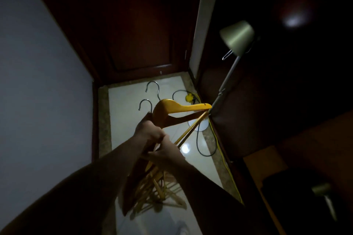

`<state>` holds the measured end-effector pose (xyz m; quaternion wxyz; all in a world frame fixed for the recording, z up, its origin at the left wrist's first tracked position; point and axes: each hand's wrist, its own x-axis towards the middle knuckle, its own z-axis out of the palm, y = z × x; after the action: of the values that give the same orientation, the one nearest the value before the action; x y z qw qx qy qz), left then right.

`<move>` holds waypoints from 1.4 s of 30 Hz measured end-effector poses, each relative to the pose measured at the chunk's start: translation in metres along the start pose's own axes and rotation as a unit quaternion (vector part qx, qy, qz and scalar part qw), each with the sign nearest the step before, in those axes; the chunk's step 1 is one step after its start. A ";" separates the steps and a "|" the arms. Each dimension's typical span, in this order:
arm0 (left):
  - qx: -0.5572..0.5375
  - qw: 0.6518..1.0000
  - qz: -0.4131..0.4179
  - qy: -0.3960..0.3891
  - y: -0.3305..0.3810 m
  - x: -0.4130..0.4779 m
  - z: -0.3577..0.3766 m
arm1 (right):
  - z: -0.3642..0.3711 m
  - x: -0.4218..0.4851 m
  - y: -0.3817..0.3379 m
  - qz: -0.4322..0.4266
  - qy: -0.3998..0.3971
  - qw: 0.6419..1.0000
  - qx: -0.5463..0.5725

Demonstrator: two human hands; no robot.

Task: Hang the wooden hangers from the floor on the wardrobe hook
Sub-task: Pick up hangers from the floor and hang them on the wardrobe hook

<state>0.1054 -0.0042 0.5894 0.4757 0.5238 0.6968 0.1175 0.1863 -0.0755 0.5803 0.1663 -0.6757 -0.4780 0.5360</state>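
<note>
The left hand is closed around the necks of two hangers just below their metal hooks, which stand clear above the fist. The right hand sits directly beneath it, touching it, fingers curled on the lower wood of the same bundle; exactly which bar it grips cannot be told in this light.

Both held hangers are lifted off the floor. One is bright yellow wood with a broad shoulder reaching right toward a lamp stand; the second, darker, lies just behind it.

Below the forearms a loose pile of further hangers rests on the floor, bars crossed and interlocked.

Handling notes — judged, not seen:
- Wood is rigid and light; several carry easily in one fist.
- Varnished surfaces may slip; grip at the neck, where the shoulders stop the hand.
- Hooks swivel and snag on neighbouring bars — separate each hanger before lifting.
- A cable crosses the floor nearby; keep the ends clear of it.

No wardrobe hook is visible.
</note>
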 end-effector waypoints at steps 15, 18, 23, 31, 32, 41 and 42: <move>0.146 0.937 0.312 -0.057 0.242 -0.165 -0.100 | -0.282 -0.197 -0.143 -0.056 0.425 0.899 -0.091; 0.160 0.913 0.365 -0.083 0.281 -0.195 -0.104 | -0.325 -0.221 -0.164 -0.087 0.411 0.903 -0.088; 0.199 0.867 0.428 -0.159 0.333 -0.243 -0.105 | -0.366 -0.272 -0.182 -0.102 0.307 0.943 -0.075; 0.204 0.805 0.502 -0.242 0.399 -0.287 -0.078 | -0.405 -0.373 -0.162 -0.005 0.165 0.976 0.143; 0.212 0.791 0.516 -0.249 0.409 -0.292 -0.074 | -0.410 -0.383 -0.159 -0.001 0.144 0.975 0.169; 0.214 0.679 0.632 -0.307 0.473 -0.346 -0.026 | -0.430 -0.460 -0.120 0.000 0.200 0.944 0.264; 0.211 0.667 0.642 -0.315 0.477 -0.354 -0.019 | -0.429 -0.471 -0.116 0.009 0.225 0.936 0.270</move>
<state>0.3849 -0.0931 1.1065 0.3508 0.9337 0.0033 0.0717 0.5258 -0.2835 1.0907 0.4410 -0.7126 -0.2597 0.4798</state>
